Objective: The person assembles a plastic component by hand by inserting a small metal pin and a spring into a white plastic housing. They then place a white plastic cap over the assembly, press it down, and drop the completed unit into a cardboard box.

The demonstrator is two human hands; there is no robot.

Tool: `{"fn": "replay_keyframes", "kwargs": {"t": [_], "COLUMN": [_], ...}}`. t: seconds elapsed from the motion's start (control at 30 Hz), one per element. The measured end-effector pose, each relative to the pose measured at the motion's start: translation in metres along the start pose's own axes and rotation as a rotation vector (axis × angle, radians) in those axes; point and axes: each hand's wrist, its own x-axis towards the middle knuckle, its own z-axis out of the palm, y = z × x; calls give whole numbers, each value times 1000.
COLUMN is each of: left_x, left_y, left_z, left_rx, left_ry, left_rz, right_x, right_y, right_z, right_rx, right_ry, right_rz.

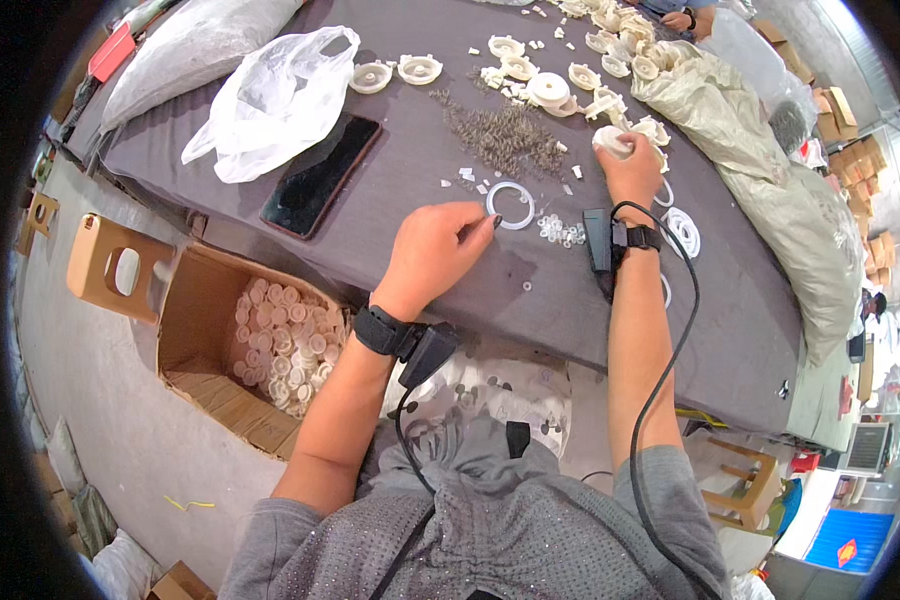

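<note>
Grey-sleeved forearms enter from the lower edge, each wearing a black wrist strap with a cable. Left hand (pixel 438 248) rests on the grey table (pixel 530 300), fingers curled narrow, fingertips touching the white ring (pixel 511 204). Right hand (pixel 630 172), just right of the ring, is closed around a cream round plastic part (pixel 610 140). Beyond the ring lies a pile of small metal springs (pixel 510 135). Left of the ring lies a black phone (pixel 320 175).
</note>
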Motion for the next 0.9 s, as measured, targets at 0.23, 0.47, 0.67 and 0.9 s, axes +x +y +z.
{"fn": "replay_keyframes", "kwargs": {"t": [0.23,0.47,0.67,0.9], "left_x": [4,3,0,2], "left_y": [-7,4,-13,-13], "left_z": [1,0,-2,2], "left_rx": [-293,-322,-609,-474], "left_ry": [82,154,86,116], "left_rz": [-136,6,-138,-178], "right_x": [-6,-40,-47,-33], "right_y": [-16,-75,-79,-48], "right_z": [-8,-52,-43,-34], "right_rx": [717,1073,968,662], "right_ry": [127,-639,-853,-500], "right_rz": [-72,-105,-85,-38]}}
